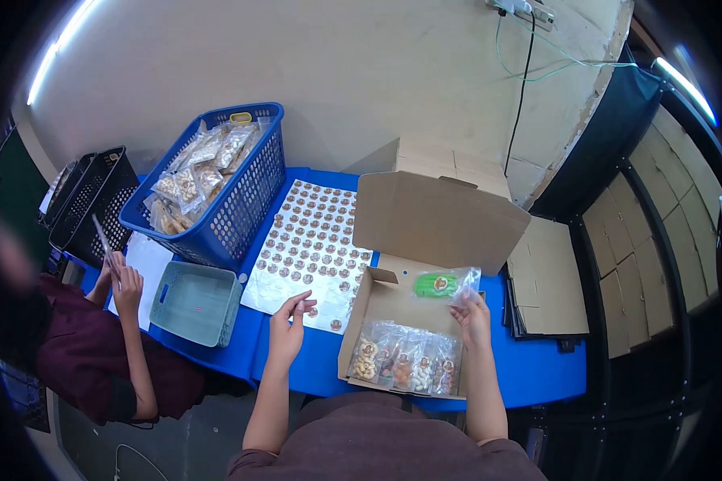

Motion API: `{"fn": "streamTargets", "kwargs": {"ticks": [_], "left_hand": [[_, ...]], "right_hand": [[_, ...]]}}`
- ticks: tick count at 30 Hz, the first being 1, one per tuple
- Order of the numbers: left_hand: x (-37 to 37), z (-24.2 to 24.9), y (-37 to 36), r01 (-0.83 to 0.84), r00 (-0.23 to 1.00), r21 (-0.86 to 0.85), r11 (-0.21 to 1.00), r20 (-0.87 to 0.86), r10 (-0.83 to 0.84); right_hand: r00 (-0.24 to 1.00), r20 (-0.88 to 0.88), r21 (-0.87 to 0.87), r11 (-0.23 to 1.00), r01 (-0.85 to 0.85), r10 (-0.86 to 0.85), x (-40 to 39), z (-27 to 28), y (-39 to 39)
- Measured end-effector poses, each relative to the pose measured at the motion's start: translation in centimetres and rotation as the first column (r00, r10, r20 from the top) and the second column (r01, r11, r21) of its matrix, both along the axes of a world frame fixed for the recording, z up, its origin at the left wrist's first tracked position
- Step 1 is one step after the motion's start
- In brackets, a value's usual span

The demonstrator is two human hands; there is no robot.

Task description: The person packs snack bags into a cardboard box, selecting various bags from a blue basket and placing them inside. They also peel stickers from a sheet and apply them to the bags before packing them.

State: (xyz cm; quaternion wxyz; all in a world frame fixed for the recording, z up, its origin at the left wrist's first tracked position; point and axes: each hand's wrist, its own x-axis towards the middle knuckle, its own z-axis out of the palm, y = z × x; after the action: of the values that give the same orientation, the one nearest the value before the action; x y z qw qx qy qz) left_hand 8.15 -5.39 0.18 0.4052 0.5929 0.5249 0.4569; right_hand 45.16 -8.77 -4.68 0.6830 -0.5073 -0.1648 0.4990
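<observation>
My right hand [472,319] pinches the corner of a clear plastic packet [445,284] with bright green contents and a round brown label. It hangs over the open cardboard box [364,309]. Inside the box, along the near side, stand several clear labelled packets [405,361] of nuts or sweets, pale, orange, white and brown. Above the lower part of a sheet of round stickers [309,248], my left hand [287,325] is raised with fingers partly bent and apart. Nothing shows in it.
A blue basket [241,216] full of packets stands at the back left, with a grey-green tray [196,303] before it. Flat cardboard [547,276] is stacked on the right. At left, a co-worker's hands [123,282] hold a thin item. Black crates [92,200] sit beyond.
</observation>
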Motion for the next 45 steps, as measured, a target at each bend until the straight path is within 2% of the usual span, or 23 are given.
{"fn": "streamTargets", "kwargs": {"ticks": [3, 6, 7, 9, 12, 14, 15, 17, 18, 20, 21, 23, 27, 29, 30, 32, 33, 35, 37, 39, 41, 43, 45], "left_hand": [[0.0, -0.3, 0.3, -0.017, 0.997, -0.050, 0.999, 0.079, 0.020], [0.4, -1.1, 0.2, 0.072, 0.993, -0.070, 0.995, 0.101, -0.065], [0.3, -1.0, 0.1, 0.069, 0.993, -0.069, 0.995, 0.099, -0.062], [0.4, -0.4, -0.3, 0.101, 0.995, -0.095, 0.990, 0.035, -0.098], [0.1, -1.1, -0.2, 0.114, 0.993, -0.055, 0.992, 0.010, -0.114], [-0.1, -1.7, 0.1, 0.110, 0.994, -0.071, 0.991, 0.024, -0.108], [-0.2, -1.9, 0.1, 0.107, 0.994, -0.089, 0.990, 0.035, -0.105], [-0.2, -2.0, 0.1, 0.109, 0.994, -0.109, 0.988, 0.040, -0.105], [-0.2, -2.0, 0.1, 0.109, 0.994, -0.128, 0.986, 0.045, -0.104], [-0.1, -1.4, -0.1, 0.104, 0.994, -0.130, 0.986, 0.038, -0.100], [-0.1, -1.2, -0.1, 0.103, 0.994, -0.133, 0.986, 0.034, -0.099], [-0.5, -1.8, 0.1, 0.102, 0.994, -0.131, 0.986, 0.049, -0.096], [-1.4, -1.8, 0.4, 0.069, 0.996, -0.113, 0.991, 0.058, -0.062], [-2.2, -1.8, 1.0, 0.053, 0.998, -0.090, 0.995, 0.034, -0.050], [-2.7, -1.6, 1.2, 0.045, 0.999, -0.059, 0.997, 0.007, -0.045], [-3.5, -0.8, 1.6, 0.033, 0.999, -0.021, 0.999, 0.004, -0.033], [-3.9, -0.2, 1.9, 0.018, 1.000, 0.013, 1.000, -0.001, -0.018], [-4.8, 1.2, 2.5, -0.005, 1.000, 0.049, 0.999, 0.014, 0.005], [-6.4, 1.8, 3.9, -0.068, 0.998, 0.147, 0.987, 0.015, 0.067], [-8.4, 3.5, 5.1, -0.167, 0.976, 0.314, 0.935, -0.083, 0.202], [-10.1, 5.7, 6.1, -0.267, 0.844, 0.518, 0.813, -0.281, 0.457], [-12.4, 5.6, 8.1, -0.306, 0.825, 0.517, 0.799, -0.274, 0.494], [-15.0, 4.7, 10.9, -0.427, 0.617, 0.581, 0.693, -0.374, 0.693]], "right_hand": [[0.997, 0.049, -0.113, 0.992, -0.060, 0.065, -0.6, -4.3, 0.8], [0.990, 0.065, -0.213, 0.971, -0.111, 0.128, -0.7, -7.7, 1.5], [0.982, 0.054, -0.289, 0.944, -0.158, 0.181, -0.7, -8.2, 1.7], [0.983, 0.049, -0.311, 0.938, -0.153, 0.177, -0.5, -8.9, 2.2], [0.955, 0.038, -0.385, 0.887, -0.257, 0.293, 0.1, -10.4, 2.7], [0.857, 0.220, -0.414, 0.840, -0.351, 0.466, 0.3, -12.3, 3.2], [0.857, 0.218, -0.415, 0.839, -0.351, 0.467, 0.4, -13.4, 3.7], [0.496, 0.614, -0.615, 0.766, -0.188, 0.615, 0.6, -14.9, 4.7], [0.496, 0.612, -0.616, 0.764, -0.190, 0.616, 0.3, -14.6, 4.7], [0.288, 0.908, -0.350, 0.929, 0.122, 0.304, -0.8, -13.6, 4.6], [0.288, 0.908, -0.349, 0.930, 0.118, 0.305, -0.7, -13.9, 5.0], [0.563, 0.680, -0.521, 0.850, -0.081, 0.470, -0.2, -14.5, 5.4], [0.494, 0.741, -0.504, 0.863, -0.040, 0.456, -0.5, -14.5, 5.3], [0.031, 0.985, -0.172, 0.983, 0.062, 0.171, -0.7, -15.7, 5.0], [0.030, 0.985, -0.174, 0.983, 0.061, 0.172, -0.8, -16.5, 5.0], [0.393, 0.813, -0.418, 0.900, -0.122, 0.430, -0.5, -17.1, 5.8], [0.388, 0.820, -0.407, 0.905, -0.120, 0.420, -0.7, -16.1, 5.9], [0.545, 0.705, -0.446, 0.881, -0.156, 0.454, -1.7, -13.8, 5.5], [0.538, 0.750, -0.407, 0.910, -0.085, 0.386, -1.0, -14.7, 5.9], [0.510, 0.799, -0.374, 0.928, 0.008, 0.317, -0.1, -15.4, 5.2], [0.509, 0.820, -0.327, 0.944, 0.041, 0.261, 0.2, -15.1, 4.6], [0.545, 0.806, -0.286, 0.958, 0.016, 0.232, -0.6, -12.8, 3.0], [0.513, 0.841, -0.249, 0.964, 0.089, 0.170, -2.0, -9.4, 1.1]]}}
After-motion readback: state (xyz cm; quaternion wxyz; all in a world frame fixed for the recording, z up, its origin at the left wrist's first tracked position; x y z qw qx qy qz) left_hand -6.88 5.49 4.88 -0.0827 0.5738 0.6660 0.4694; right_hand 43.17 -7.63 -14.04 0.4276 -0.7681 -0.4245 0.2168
